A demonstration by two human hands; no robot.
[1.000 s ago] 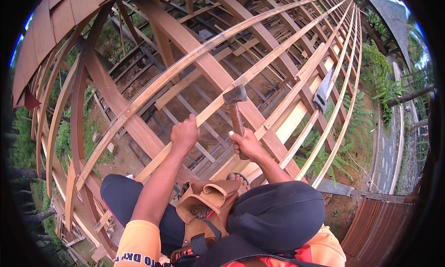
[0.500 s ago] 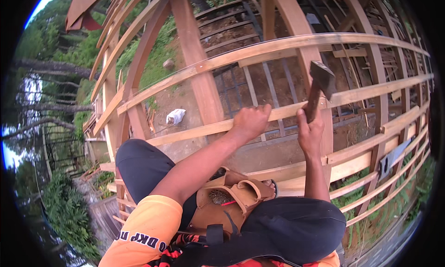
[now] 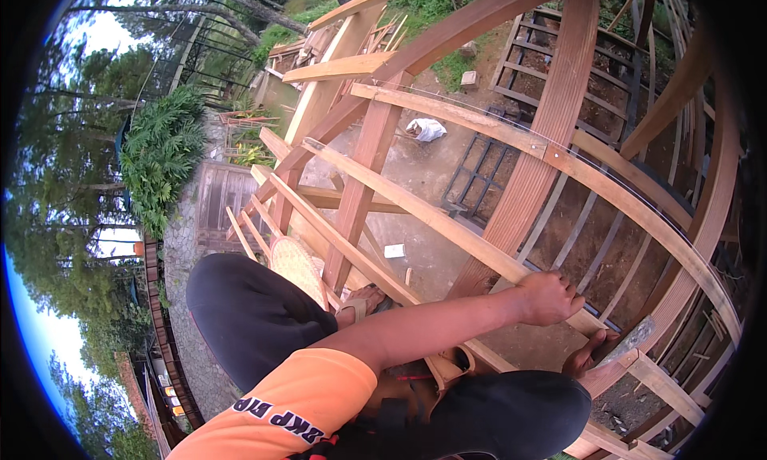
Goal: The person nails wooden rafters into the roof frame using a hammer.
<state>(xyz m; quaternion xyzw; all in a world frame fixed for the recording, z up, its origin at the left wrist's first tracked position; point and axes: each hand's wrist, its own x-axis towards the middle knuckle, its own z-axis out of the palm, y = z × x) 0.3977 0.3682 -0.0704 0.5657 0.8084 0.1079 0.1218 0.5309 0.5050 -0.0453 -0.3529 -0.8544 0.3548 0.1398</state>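
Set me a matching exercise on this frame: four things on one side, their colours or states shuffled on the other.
Column one
1. Left hand
2. Sleeve
3. Bundle
4. Left knee

Column two
A. White, on the ground
B. Bent, in dark cloth
C. Orange
D. Closed on a wooden strip

Pairs: 1-D, 2-C, 3-A, 4-B

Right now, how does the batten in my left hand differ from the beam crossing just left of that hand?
The batten is slim; the beam is broad. The batten looks paler, the beam redder. Your left hand holds the batten, not the beam. Both are wooden.
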